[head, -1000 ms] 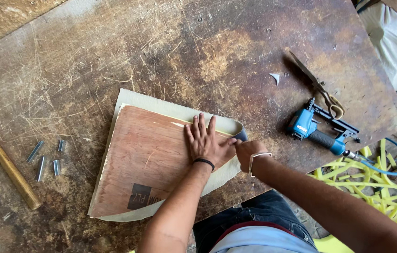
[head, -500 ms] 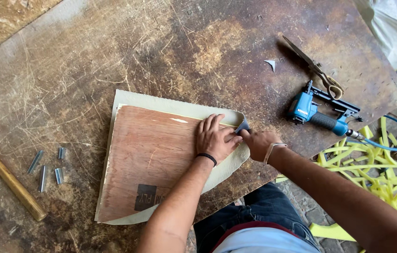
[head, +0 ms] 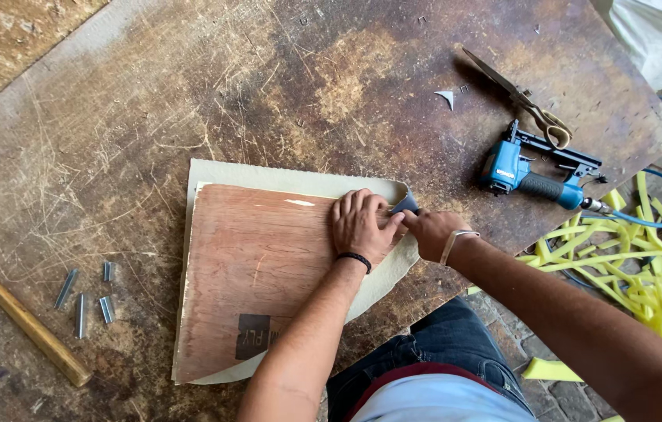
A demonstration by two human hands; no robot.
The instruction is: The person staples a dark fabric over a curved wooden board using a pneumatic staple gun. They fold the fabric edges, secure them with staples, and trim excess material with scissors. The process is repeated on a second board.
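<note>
a left hand, fingers together, presses flat on a plywood panel at the workbench's near edge while the right hand pinches cream cover material over its corner; fastening that fold likely calls for the blue staple gun nearby.

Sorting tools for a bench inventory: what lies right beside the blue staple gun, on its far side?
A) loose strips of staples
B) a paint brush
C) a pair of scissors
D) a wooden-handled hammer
C: the scissors lie just beyond the blue staple gun; the hammer and the staple strips lie at the bench's left end.
</note>
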